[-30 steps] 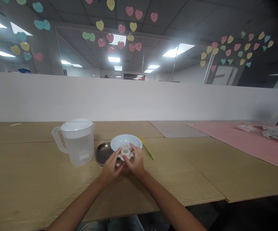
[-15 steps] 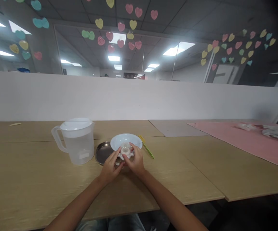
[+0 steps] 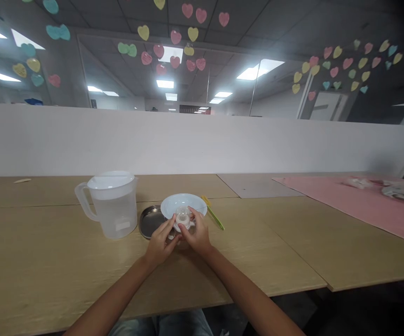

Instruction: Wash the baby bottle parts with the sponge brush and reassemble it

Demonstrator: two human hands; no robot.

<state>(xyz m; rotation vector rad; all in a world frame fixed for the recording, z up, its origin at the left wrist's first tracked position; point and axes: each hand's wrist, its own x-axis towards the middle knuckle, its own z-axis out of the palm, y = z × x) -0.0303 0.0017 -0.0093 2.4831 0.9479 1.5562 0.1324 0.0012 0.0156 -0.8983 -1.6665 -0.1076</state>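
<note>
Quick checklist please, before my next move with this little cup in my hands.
1. Left hand on the cup: ok, fingers at its side.
2. Right hand on the cup: ok, fingers against it.
3. Pitcher upright, apart from both hands: ok.
4. Green stick apart from the right hand: ok, lying to its right.
5. Left hand clear of the metal dish: cannot tell, they overlap in view.
6. Cup's contents: cannot tell, too small.
</note>
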